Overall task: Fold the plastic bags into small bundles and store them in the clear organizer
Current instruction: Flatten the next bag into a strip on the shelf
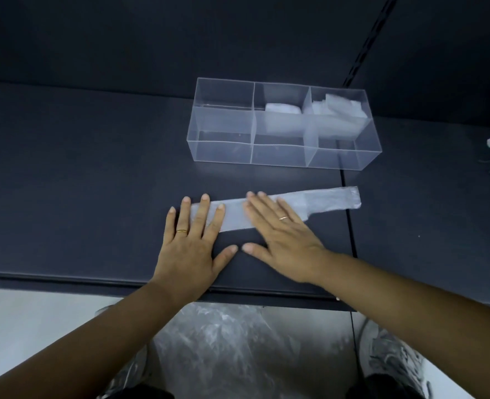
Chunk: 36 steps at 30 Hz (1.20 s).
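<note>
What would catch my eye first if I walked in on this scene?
Two bare hands, the left hand and the right hand, press flat on a long plastic bag strip near the front edge of the dark table. Behind it stands the clear organizer, with white folded bundles in its middle and right sections.

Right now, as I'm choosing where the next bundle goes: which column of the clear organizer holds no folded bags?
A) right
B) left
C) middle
B: the left column of the clear organizer shows only bare walls; a white folded bundle sits in the middle column, more folded bags in the right.
</note>
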Each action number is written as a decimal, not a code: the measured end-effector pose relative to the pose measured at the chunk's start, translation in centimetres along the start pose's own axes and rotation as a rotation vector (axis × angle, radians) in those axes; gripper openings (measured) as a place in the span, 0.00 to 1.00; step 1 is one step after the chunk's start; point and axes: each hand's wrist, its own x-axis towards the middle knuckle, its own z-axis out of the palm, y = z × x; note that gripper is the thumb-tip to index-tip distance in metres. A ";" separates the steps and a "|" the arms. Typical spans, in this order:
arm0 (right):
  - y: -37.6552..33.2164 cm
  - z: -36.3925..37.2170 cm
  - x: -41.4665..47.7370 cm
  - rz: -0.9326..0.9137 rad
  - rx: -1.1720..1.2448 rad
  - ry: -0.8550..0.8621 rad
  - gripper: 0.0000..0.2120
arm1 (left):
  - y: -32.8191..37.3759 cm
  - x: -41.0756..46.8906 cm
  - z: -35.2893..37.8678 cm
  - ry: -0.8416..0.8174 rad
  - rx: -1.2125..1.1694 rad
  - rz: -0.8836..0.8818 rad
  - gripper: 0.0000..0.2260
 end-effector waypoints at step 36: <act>7.8 -7.8 -11.6 0.852 1.796 0.258 0.08 | 0.3 4.6 -3.1 0.013 -0.079 0.349 0.43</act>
